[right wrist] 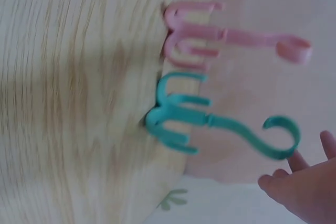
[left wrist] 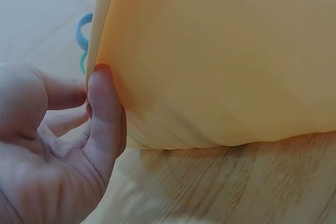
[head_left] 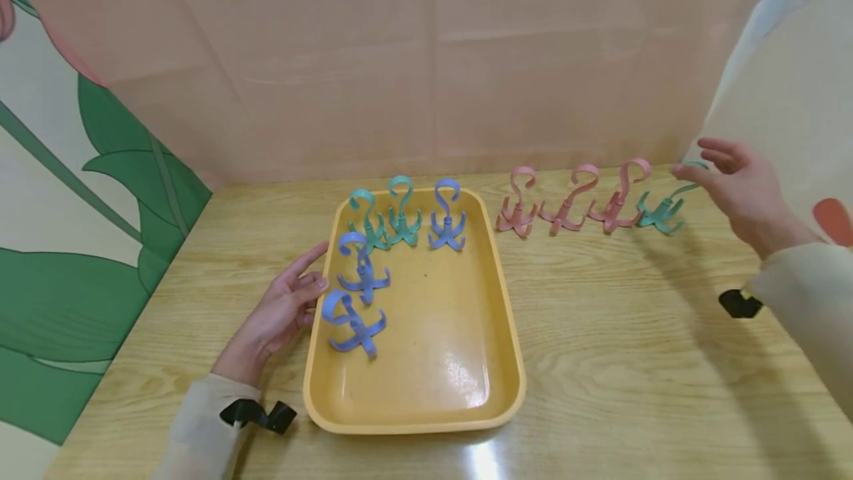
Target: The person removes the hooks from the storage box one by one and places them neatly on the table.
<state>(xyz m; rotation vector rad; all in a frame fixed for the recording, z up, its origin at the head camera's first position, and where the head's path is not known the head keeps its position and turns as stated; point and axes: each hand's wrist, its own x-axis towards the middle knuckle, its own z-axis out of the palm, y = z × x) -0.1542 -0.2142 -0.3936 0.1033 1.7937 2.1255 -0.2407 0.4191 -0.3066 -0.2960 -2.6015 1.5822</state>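
Note:
My left hand (head_left: pixel 283 313) is at the left side of a yellow plastic tray (head_left: pixel 433 361). In the left wrist view, its thumb and fingers pinch the tray's rim (left wrist: pixel 100 30). Three blue four-pronged hooks (head_left: pixel 360 332) and two green ones (head_left: pixel 403 227) stand inside, along the left and far sides. At the far right, my right hand (head_left: pixel 743 187) is by the curled top of another green hook (head_left: pixel 661 215), which stands on the table. The right wrist view has a fingertip right at that curl (right wrist: pixel 286 153), the thumb apart from it.
Three pink hooks (head_left: pixel 565 217) stand in a row on the wooden table (head_left: pixel 613 361), between the tray and the green hook. A pinkish sheet (head_left: pixel 426 72) hangs behind the table's far edge. A wall with painted leaves (head_left: pixel 53 302) borders the left side.

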